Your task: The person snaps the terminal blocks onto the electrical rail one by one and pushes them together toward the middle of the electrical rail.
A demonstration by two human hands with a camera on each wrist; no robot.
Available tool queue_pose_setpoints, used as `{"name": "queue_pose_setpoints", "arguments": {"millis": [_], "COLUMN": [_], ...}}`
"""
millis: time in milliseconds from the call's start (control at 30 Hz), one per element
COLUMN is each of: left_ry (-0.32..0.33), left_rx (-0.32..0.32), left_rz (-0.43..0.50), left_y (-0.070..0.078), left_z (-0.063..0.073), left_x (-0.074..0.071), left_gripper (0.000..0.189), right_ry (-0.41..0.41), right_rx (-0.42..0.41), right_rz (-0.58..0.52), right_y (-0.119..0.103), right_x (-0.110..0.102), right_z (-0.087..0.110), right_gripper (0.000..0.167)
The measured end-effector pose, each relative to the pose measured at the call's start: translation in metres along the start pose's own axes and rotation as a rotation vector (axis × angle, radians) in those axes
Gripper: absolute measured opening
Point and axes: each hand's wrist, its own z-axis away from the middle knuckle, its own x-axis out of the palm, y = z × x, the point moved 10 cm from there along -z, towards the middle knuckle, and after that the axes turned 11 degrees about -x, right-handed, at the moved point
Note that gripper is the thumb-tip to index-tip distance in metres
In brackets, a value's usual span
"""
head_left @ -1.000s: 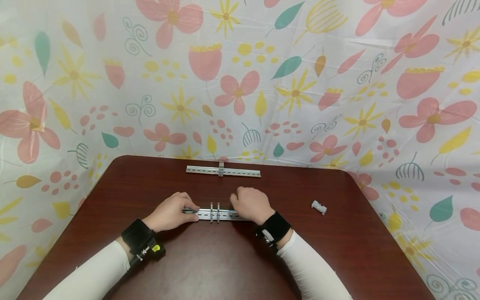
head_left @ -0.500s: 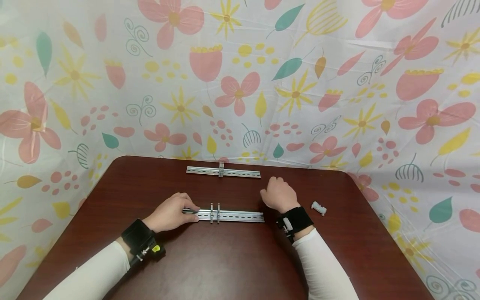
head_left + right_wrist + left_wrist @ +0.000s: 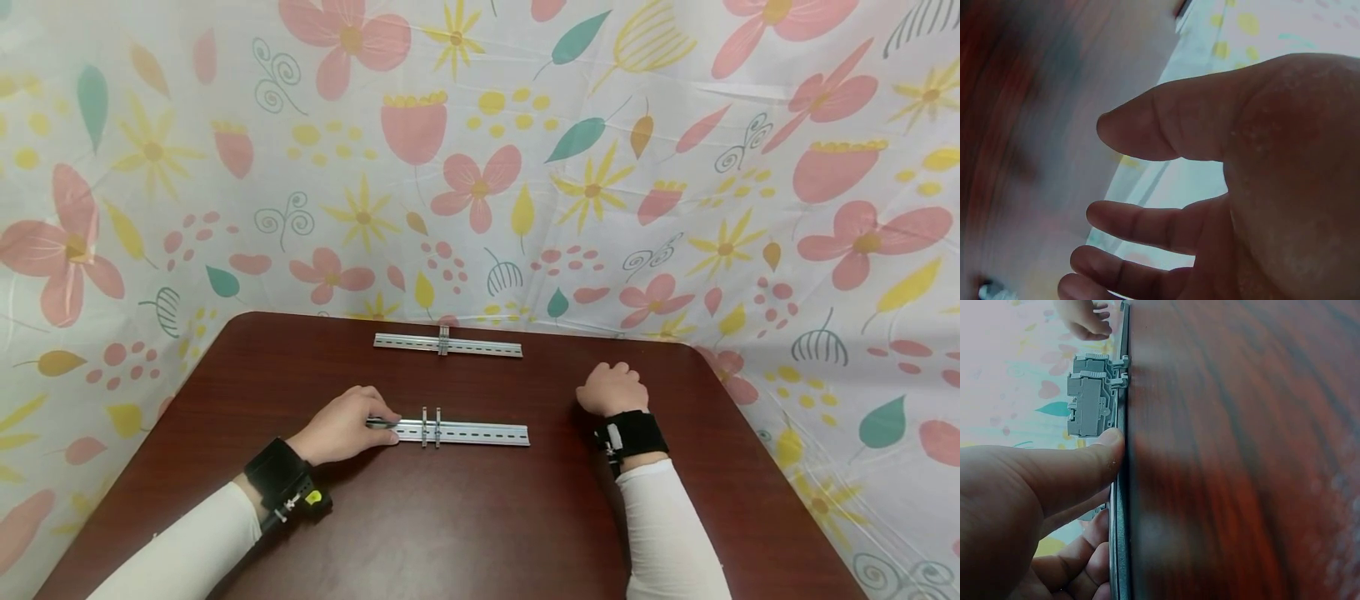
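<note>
My left hand (image 3: 348, 423) pinches the left end of a slotted metal DIN rail (image 3: 487, 433) between thumb and fingers. Two narrow grey terminal blocks (image 3: 1088, 403) stand side by side on this rail, just beyond the thumb in the left wrist view. My right hand (image 3: 615, 389) is over the right part of the table, away from the rail. In the right wrist view its thumb and fingers are spread apart and loosely bent, with nothing between them. A small pale piece (image 3: 991, 290) shows at that view's bottom left corner; in the head view the hand hides that spot.
A second DIN rail (image 3: 483, 347) lies near the back of the dark red wooden table (image 3: 450, 525), with narrow terminal blocks (image 3: 443, 340) at its middle. A floral cloth (image 3: 480, 183) hangs behind the table and along its sides.
My right hand has moved right, from the rail's right end to where the loose pale grey piece lay, uncovering the rail's end and now covering the piece. My left hand has stayed put.
</note>
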Motion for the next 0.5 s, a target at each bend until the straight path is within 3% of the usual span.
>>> {"name": "queue_pose_setpoints", "arguments": {"millis": [333,500], "left_ry": [0.003,-0.002], "left_rx": [-0.016,-0.024], "left_rz": [-0.011,0.000], "left_y": [-0.001,-0.001], "left_z": [0.001,0.001], "left_x": [0.001,0.000], "left_gripper": [0.026,0.025], "right_ry": [-0.028,-0.044], "right_rx": [0.078,0.100], "right_rz": [-0.029,-0.050], "right_y": [0.048,0.060], "right_x": [-0.001,-0.003], "right_z": [0.007,0.011], "right_gripper": [0.073,0.073]}}
